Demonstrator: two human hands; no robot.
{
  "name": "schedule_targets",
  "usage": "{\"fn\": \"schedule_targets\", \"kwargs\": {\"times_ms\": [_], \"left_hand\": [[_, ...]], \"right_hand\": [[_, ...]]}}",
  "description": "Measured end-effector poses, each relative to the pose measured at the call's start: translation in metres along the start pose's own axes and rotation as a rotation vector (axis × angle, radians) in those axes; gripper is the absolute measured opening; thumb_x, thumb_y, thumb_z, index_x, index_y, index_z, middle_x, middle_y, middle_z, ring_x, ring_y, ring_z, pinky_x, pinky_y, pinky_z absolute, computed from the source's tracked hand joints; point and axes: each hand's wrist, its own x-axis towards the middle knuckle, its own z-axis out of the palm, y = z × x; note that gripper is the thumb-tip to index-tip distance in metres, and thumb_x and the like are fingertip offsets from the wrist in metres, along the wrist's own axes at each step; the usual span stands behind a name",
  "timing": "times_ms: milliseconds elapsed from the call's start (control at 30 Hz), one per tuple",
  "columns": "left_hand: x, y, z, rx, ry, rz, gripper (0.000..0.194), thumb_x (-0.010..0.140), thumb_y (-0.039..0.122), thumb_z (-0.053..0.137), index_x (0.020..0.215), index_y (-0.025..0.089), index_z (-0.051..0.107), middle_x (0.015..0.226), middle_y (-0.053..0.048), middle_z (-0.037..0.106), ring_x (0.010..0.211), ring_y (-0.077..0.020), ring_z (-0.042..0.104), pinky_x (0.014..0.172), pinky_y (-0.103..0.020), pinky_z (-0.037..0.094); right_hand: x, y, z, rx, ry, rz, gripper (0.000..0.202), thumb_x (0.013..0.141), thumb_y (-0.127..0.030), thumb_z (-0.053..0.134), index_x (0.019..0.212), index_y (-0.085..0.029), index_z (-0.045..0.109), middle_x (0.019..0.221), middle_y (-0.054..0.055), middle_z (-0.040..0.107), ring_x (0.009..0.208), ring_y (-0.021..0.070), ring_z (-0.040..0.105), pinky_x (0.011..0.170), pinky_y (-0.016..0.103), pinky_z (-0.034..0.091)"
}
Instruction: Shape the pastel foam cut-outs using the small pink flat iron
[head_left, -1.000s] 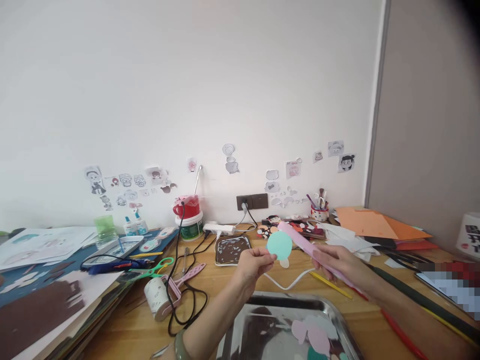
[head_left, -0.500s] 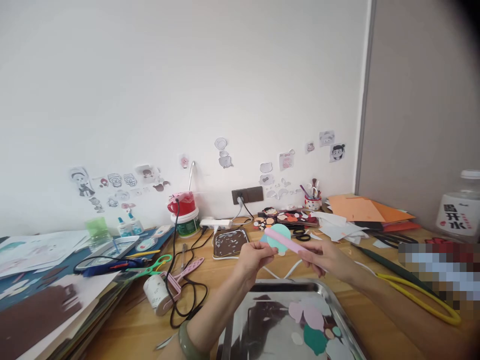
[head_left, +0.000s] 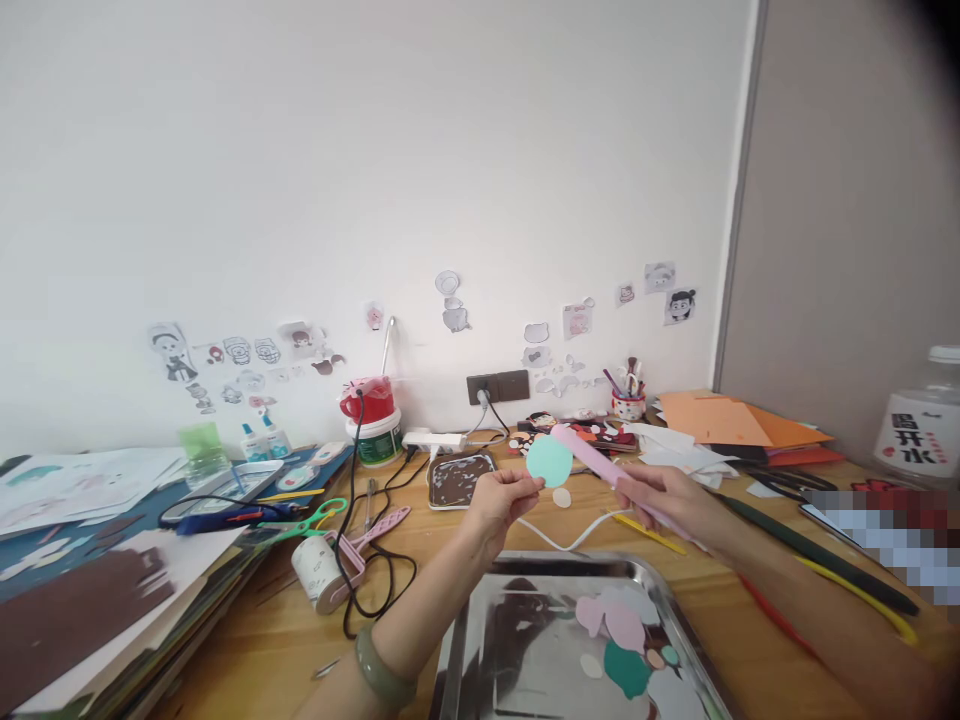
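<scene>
My left hand pinches the lower edge of a mint-green disc between thumb and fingertips, above the table. A long, flat-looking pink stick with a rounded tip is gripped in my right hand. Its tip reaches the disc's upper right edge; contact cannot be made out. Below both hands lies a metal tray, with pink cutouts, a dark green cutout and pale pieces on its right side.
Behind the hands stand a brown-surfaced dish, a power strip and a red container on a white bucket. Left are green-handled scissors, a paper roll and black cords. Orange paper and a bottle are right.
The pink stick has moved off the disc's face toward its upper right edge. My left hand and the disc have shifted slightly left. The view has tilted a little.
</scene>
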Motion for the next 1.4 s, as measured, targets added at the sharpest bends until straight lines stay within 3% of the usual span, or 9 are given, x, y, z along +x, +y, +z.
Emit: {"fn": "schedule_targets", "kwargs": {"times_ms": [200, 433, 700, 833, 1000, 1100, 1300, 1400], "left_hand": [[-0.004, -0.007, 0.008, 0.009, -0.018, -0.029, 0.02, 0.044, 0.018, 0.074, 0.058, 0.009, 0.062, 0.056, -0.002, 0.056, 0.048, -0.0042, 0.049, 0.052, -0.015, 0.042], [-0.008, -0.011, 0.011, -0.015, -0.032, -0.047, 0.019, 0.044, 0.018, 0.074, 0.052, 0.01, 0.058, 0.052, 0.0, 0.053, 0.047, -0.0037, 0.047, 0.051, -0.015, 0.041], [-0.008, -0.009, 0.013, -0.057, -0.04, -0.04, 0.017, 0.045, 0.013, 0.073, 0.052, 0.01, 0.057, 0.051, 0.001, 0.053, 0.047, -0.0034, 0.047, 0.05, -0.014, 0.04], [-0.006, -0.008, 0.009, -0.085, -0.052, -0.06, 0.015, 0.047, 0.012, 0.071, 0.054, 0.009, 0.058, 0.054, 0.0, 0.054, 0.048, -0.0031, 0.048, 0.051, -0.013, 0.041], [-0.004, -0.005, 0.004, -0.102, -0.057, -0.094, 0.014, 0.049, 0.01, 0.07, 0.057, 0.01, 0.058, 0.057, -0.001, 0.057, 0.049, -0.0039, 0.05, 0.053, -0.013, 0.043], [-0.004, -0.003, 0.002, -0.109, -0.062, -0.113, 0.013, 0.051, 0.01, 0.069, 0.059, 0.01, 0.059, 0.06, -0.002, 0.058, 0.051, -0.0049, 0.052, 0.055, -0.014, 0.044], [-0.002, -0.005, 0.001, -0.085, -0.062, -0.119, 0.013, 0.052, 0.014, 0.069, 0.062, 0.008, 0.061, 0.059, -0.003, 0.058, 0.051, -0.0053, 0.053, 0.056, -0.015, 0.045], [-0.003, -0.007, 0.004, -0.053, -0.047, -0.105, 0.014, 0.049, 0.014, 0.071, 0.058, 0.009, 0.061, 0.055, -0.002, 0.056, 0.047, -0.0043, 0.049, 0.052, -0.015, 0.043]], "right_hand": [[0.004, 0.011, 0.019, 0.012, -0.055, -0.013, 0.036, 0.074, -0.044, 0.045, 0.09, -0.013, 0.055, 0.059, -0.002, 0.049, 0.041, 0.0057, 0.044, 0.038, 0.017, 0.036], [0.002, 0.015, 0.025, -0.016, -0.064, -0.005, 0.043, 0.074, -0.044, 0.046, 0.106, -0.015, 0.052, 0.059, -0.002, 0.05, 0.04, 0.0056, 0.044, 0.036, 0.016, 0.035], [0.003, 0.013, 0.023, -0.035, -0.001, -0.001, 0.041, 0.073, -0.045, 0.046, 0.099, -0.015, 0.055, 0.056, -0.003, 0.048, 0.037, 0.0056, 0.039, 0.036, 0.018, 0.035], [0.003, 0.009, 0.017, -0.009, 0.031, 0.027, 0.036, 0.073, -0.046, 0.047, 0.088, -0.015, 0.057, 0.056, -0.003, 0.049, 0.037, 0.0056, 0.04, 0.037, 0.018, 0.033], [0.002, 0.003, 0.003, -0.008, 0.118, 0.039, 0.035, 0.072, -0.048, 0.045, 0.061, -0.015, 0.052, 0.041, -0.005, 0.042, 0.035, 0.0061, 0.036, 0.035, 0.018, 0.027], [0.0, -0.002, -0.005, 0.002, 0.162, 0.036, 0.037, 0.074, -0.049, 0.041, 0.06, -0.016, 0.05, 0.041, -0.005, 0.041, 0.036, 0.0066, 0.037, 0.035, 0.018, 0.027], [-0.001, 0.002, 0.0, 0.007, -0.012, 0.049, 0.035, 0.074, -0.047, 0.044, 0.067, -0.014, 0.052, 0.052, -0.002, 0.048, 0.043, 0.0071, 0.043, 0.04, 0.018, 0.034], [0.001, 0.01, 0.009, 0.001, -0.055, 0.031, 0.036, 0.072, -0.047, 0.047, 0.082, -0.014, 0.055, 0.058, -0.002, 0.049, 0.042, 0.0068, 0.043, 0.04, 0.018, 0.036]]}}
